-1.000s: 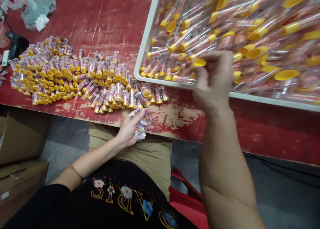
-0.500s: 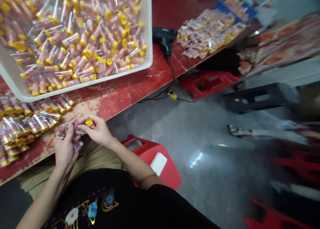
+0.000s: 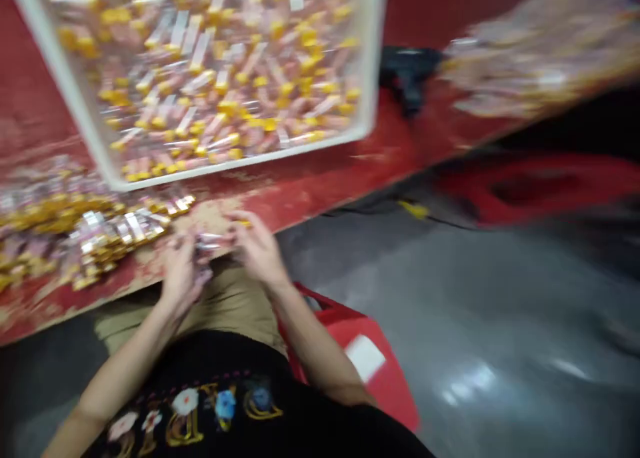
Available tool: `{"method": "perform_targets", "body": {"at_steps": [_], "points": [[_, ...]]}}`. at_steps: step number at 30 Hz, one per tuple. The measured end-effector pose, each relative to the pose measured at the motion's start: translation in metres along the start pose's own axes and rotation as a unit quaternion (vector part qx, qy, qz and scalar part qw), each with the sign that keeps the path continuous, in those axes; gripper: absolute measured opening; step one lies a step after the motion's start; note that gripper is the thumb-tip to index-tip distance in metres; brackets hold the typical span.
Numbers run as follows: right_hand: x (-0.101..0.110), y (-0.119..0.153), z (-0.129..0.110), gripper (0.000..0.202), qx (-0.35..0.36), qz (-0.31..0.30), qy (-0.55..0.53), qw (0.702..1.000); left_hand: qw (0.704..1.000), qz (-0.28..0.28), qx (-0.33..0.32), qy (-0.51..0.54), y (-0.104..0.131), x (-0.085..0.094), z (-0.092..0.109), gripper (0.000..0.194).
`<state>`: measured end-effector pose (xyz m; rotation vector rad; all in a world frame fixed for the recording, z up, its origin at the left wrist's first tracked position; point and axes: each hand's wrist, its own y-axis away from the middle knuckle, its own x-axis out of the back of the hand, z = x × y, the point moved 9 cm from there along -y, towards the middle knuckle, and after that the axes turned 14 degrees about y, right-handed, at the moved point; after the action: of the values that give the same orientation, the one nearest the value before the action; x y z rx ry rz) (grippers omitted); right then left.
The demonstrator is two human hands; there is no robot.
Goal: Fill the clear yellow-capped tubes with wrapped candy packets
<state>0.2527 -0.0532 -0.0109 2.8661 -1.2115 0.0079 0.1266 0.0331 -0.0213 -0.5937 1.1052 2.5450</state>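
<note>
Above my lap, at the table edge, my left hand [image 3: 180, 271] is closed around a bunch of shiny printed plastic sleeves [image 3: 207, 240]. My right hand [image 3: 259, 250] is curled just to the right of them, holding a small yellow-capped tube [image 3: 244, 223]; most of the tube is hidden by the fingers. Motion blur hides whether the right fingertips touch the sleeves. Left of my hands, yellow-capped tubes [image 3: 133, 228] with printed wrapping lie stacked in rows. Beyond the hands stands a white plastic crate [image 3: 250, 163] full of loose clear tubes with pink contents and yellow caps.
A black heat gun [image 3: 410, 78] lies right of the crate on the worn red table [image 3: 330, 178]. Farther right is a blurred pile of wrapped tubes [image 3: 530, 58]. Red stools [image 3: 373, 331] stand on the grey floor, one bearing a white object [image 3: 366, 358]. A cable crosses the floor.
The view has swung left, so everything sits farther right and is more blurred. The right hand has drawn slightly away from the left; both keep their holds.
</note>
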Motion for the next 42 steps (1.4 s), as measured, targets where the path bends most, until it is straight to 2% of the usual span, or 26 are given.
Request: {"method": "perform_targets", "body": {"at_steps": [1,3,6,12,16,22,28,36,42], "points": [[0.007,0.003,0.004,0.044,-0.004,-0.002,-0.016,1.0,0.999,-0.009,0.035,0.01,0.0,-0.002,-0.007,0.049],[0.03,0.003,0.011,0.045,0.001,0.059,-0.019,0.998,0.996,-0.021,0.075,0.048,-0.006,-0.002,-0.015,0.048],[0.043,0.006,0.01,0.046,0.012,0.109,-0.063,0.992,0.994,-0.01,0.043,0.102,-0.013,0.004,-0.01,0.049],[0.036,0.019,-0.022,0.039,0.078,0.173,-0.043,0.981,0.989,-0.033,0.058,0.131,-0.003,0.0,-0.012,0.051],[0.041,0.021,-0.022,0.037,0.09,0.176,-0.017,0.98,0.988,-0.03,0.067,0.137,-0.005,-0.003,-0.01,0.049],[0.043,0.025,-0.014,0.043,0.056,0.163,-0.029,0.985,0.991,-0.027,0.04,0.124,-0.004,-0.002,-0.008,0.056],[0.043,0.029,-0.016,0.034,0.09,0.234,-0.012,0.968,0.992,-0.023,0.057,0.11,-0.005,0.0,-0.014,0.055],[0.038,0.032,-0.039,0.02,0.151,0.21,0.083,0.962,0.997,-0.052,0.018,0.045,0.001,-0.002,0.001,0.064],[0.036,0.019,-0.034,0.018,0.139,0.16,0.022,0.977,0.998,-0.051,-0.028,0.003,-0.004,-0.02,0.013,0.067]]}}
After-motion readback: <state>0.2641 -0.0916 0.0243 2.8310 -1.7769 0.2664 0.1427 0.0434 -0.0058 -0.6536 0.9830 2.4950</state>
